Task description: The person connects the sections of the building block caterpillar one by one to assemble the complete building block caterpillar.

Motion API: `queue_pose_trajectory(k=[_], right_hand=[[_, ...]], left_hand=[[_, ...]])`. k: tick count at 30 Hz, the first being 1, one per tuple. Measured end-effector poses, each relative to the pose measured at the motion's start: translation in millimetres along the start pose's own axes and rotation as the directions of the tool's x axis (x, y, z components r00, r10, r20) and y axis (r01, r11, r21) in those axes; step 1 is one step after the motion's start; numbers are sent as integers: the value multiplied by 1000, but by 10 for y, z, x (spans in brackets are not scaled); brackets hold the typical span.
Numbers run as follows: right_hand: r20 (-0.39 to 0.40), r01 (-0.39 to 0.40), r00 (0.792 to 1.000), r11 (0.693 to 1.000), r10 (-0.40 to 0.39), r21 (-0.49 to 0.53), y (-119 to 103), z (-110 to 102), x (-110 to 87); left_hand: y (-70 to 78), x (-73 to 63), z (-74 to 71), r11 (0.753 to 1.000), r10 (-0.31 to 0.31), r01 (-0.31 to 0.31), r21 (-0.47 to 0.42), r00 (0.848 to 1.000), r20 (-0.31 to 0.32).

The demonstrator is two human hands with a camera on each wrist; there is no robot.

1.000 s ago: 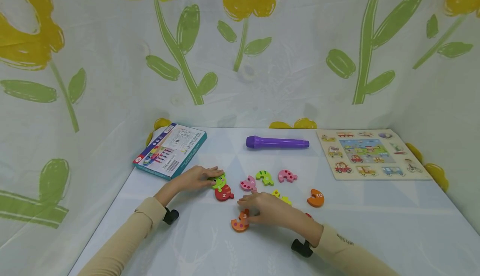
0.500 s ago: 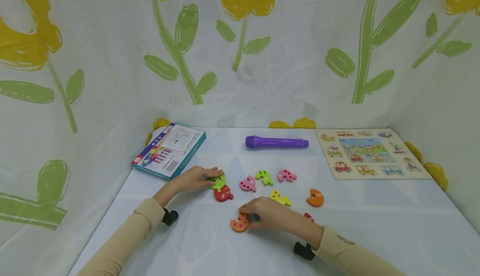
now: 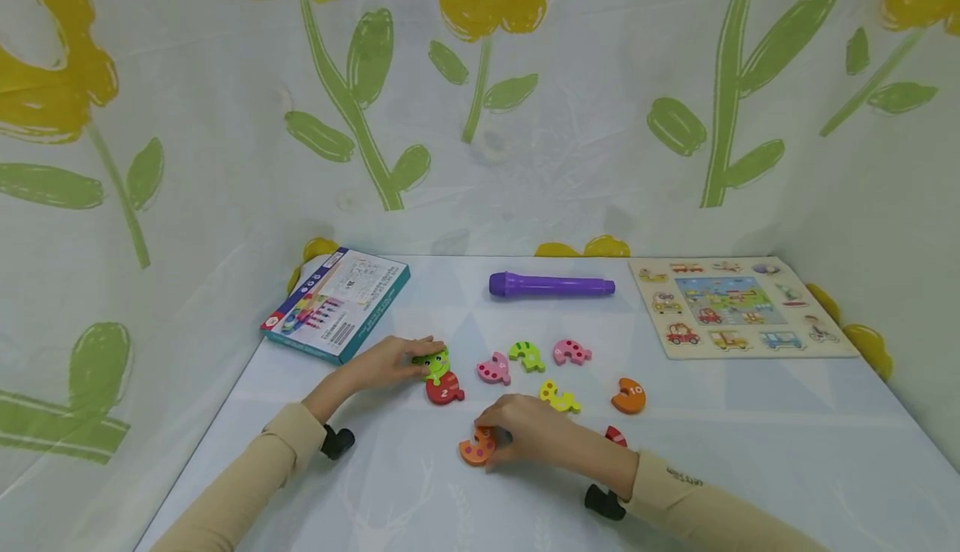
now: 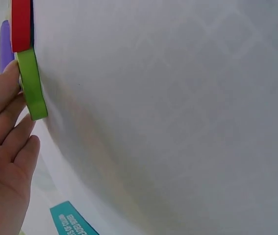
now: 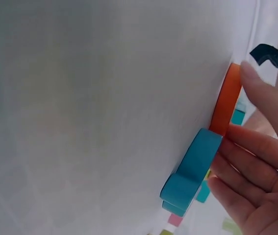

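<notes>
My left hand pinches the green caterpillar-head puzzle piece, thumb on one side and fingers on the other. Joined to the head is a red piece numbered 2. In the left wrist view the green piece shows its edge at the fingertips, the red one beyond. My right hand holds an orange spotted puzzle piece between thumb and forefinger. The right wrist view shows the orange piece by the thumb, touching a teal piece that the hand mostly hides in the head view.
Loose puzzle pieces lie beyond the right hand: pink, green, another pink, yellow and orange 10. A red piece is half hidden by the right wrist. Behind are a box, purple microphone and puzzle board.
My right hand has come down slightly toward me, and its thumb and forefinger have closed on the orange piece. The yellow piece is uncovered. My left hand stays on the green head.
</notes>
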State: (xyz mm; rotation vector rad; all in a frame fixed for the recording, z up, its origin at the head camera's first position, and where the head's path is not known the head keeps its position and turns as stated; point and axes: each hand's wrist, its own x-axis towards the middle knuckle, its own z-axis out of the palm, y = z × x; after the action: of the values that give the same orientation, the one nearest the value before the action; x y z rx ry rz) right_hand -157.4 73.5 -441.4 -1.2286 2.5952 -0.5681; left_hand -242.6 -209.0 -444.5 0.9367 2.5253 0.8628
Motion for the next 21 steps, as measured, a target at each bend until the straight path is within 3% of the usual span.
queue_pose_trajectory(k=[9, 16, 21], right_hand=[[8, 4, 1000, 1000, -4, 20, 2, -7, 12], [1, 21, 1000, 998, -21, 54, 57, -33, 23], [-11, 41, 999, 998, -40, 49, 81, -40, 32]], left_hand=[[-14, 26, 34, 1000, 13, -13, -14, 1000, 4], [-8, 45, 23, 999, -15, 16, -30, 1000, 22], [-24, 61, 15, 1000, 5, -4, -23, 999, 36]])
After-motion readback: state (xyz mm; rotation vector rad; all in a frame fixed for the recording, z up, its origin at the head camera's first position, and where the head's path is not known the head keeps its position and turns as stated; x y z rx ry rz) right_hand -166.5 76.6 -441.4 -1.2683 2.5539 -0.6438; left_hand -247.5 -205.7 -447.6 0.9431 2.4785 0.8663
